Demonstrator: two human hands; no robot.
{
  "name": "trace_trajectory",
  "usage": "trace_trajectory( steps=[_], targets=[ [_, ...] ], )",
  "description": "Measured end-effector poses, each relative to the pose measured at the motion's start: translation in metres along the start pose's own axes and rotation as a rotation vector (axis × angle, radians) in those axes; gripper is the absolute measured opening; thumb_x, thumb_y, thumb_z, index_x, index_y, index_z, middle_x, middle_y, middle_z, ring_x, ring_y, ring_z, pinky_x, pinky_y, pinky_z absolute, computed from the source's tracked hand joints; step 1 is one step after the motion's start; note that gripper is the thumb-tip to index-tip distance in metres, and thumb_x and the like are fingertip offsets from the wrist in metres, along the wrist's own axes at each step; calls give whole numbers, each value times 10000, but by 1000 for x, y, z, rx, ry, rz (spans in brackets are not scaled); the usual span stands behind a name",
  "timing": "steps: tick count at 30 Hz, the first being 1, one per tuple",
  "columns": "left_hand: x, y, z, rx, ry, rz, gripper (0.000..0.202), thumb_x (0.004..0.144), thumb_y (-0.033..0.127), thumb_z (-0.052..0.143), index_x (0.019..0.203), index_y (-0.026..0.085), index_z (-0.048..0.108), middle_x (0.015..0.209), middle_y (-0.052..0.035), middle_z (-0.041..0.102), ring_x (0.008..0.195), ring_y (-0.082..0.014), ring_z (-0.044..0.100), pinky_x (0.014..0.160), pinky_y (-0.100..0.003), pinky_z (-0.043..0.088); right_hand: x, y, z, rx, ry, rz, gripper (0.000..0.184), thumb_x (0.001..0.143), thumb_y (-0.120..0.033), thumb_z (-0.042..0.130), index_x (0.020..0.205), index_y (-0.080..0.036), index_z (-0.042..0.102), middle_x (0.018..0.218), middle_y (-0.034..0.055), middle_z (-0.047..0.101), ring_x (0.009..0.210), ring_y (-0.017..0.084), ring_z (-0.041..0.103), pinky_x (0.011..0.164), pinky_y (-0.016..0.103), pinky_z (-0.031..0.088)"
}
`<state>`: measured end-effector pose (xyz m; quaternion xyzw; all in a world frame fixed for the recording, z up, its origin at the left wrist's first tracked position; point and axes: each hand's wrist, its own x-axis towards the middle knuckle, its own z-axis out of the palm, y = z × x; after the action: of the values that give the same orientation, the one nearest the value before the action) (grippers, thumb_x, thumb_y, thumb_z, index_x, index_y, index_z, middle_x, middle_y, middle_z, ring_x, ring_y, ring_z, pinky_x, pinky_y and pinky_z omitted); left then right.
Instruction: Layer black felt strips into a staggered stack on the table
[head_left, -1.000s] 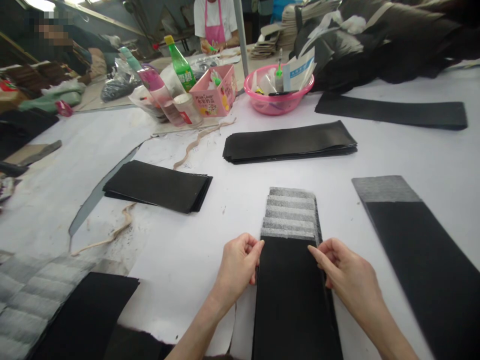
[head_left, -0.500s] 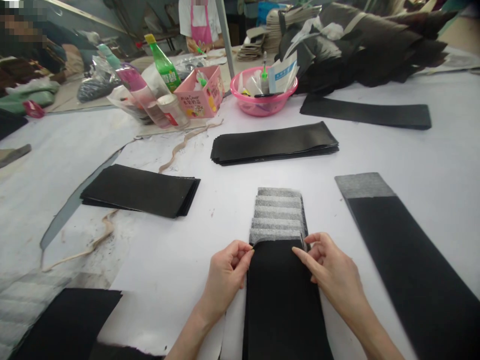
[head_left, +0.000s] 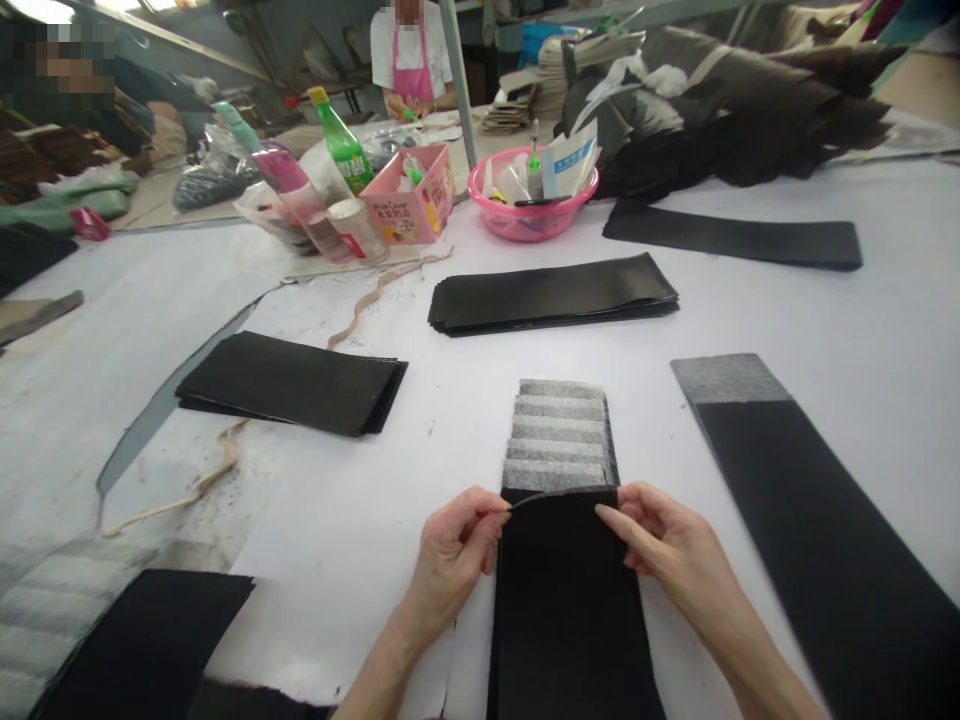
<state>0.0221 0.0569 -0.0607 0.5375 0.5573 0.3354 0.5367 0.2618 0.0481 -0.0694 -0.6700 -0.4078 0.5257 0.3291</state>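
Directly before me lies a stack of long black strips, their grey fuzzy ends (head_left: 559,435) fanned out in steps at the far side. The top black strip (head_left: 566,600) has its far edge bowed up a little. My left hand (head_left: 461,545) pinches that strip's left corner between thumb and fingers. At the right corner, my right hand (head_left: 660,535) grips the same strip, thumb on top and the fingers partly hidden beneath. Right of the stack is another long black strip (head_left: 795,500) with a grey end.
Stacks of black pieces lie at left (head_left: 292,385), in the middle (head_left: 555,293) and at far right (head_left: 735,235). Beyond stand a pink basin (head_left: 532,220), a pink box (head_left: 412,215) and bottles (head_left: 341,140). A person in a pink apron (head_left: 412,65) is at the back.
The top strip's far edge has shifted slightly toward me, and a black band now shows below the grey steps. Both hands keep their hold. The whole view has shifted slightly.
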Motion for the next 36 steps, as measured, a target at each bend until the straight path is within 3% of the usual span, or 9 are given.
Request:
trace_trajectory(
  steps=[15, 36],
  targets=[
    [21, 10, 8, 87, 94, -266, 305, 860, 437, 576, 713, 180, 505, 437, 72, 488, 305, -64, 428, 306, -144, 261, 1, 0, 2, -340, 73, 20, 382, 832, -616, 543, 737, -247, 574, 494, -49, 576, 443, 137, 566, 476, 235, 418],
    [26, 13, 12, 128, 134, -289, 300, 832, 436, 579, 682, 187, 507, 406, 71, 484, 271, -75, 420, 282, -150, 235, 2, -7, 6, -450, 131, 18, 354, 850, -572, 533, 700, -253, 566, 511, -75, 594, 444, 123, 574, 531, 252, 383]
  ],
)
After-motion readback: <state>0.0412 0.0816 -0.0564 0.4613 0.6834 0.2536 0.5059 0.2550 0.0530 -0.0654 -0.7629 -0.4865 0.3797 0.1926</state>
